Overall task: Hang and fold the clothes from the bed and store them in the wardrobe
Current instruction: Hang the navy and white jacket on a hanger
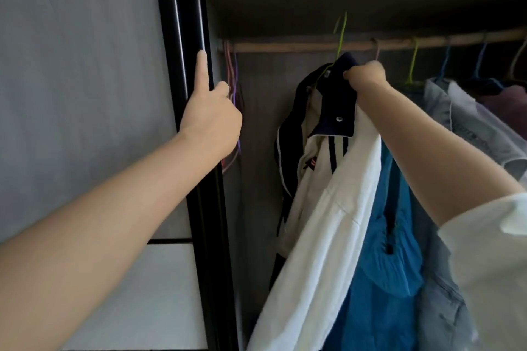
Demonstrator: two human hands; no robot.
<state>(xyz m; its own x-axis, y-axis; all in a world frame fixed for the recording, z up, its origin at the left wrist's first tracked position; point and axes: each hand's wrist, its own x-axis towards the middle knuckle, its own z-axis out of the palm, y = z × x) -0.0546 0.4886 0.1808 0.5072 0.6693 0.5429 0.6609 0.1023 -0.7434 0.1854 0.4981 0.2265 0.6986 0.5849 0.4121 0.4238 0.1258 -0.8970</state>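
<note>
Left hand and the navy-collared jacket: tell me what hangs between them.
In the head view, between the left hand and the navy-collared jacket hang a few empty pink and purple hangers, then bare wardrobe back wall.

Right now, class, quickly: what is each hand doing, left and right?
Left hand: grips the black door edge, index finger straight up along it.
Right hand: pinches the dark collar of the white garment on a green hanger.

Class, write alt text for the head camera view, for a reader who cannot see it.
A person's right hand grips the navy collar of a white and navy jacket on a green hanger, lifting it toward the wooden rail inside an open wardrobe. The left hand holds the black door edge. Other garments, including a blue one, hang to the right.
</note>
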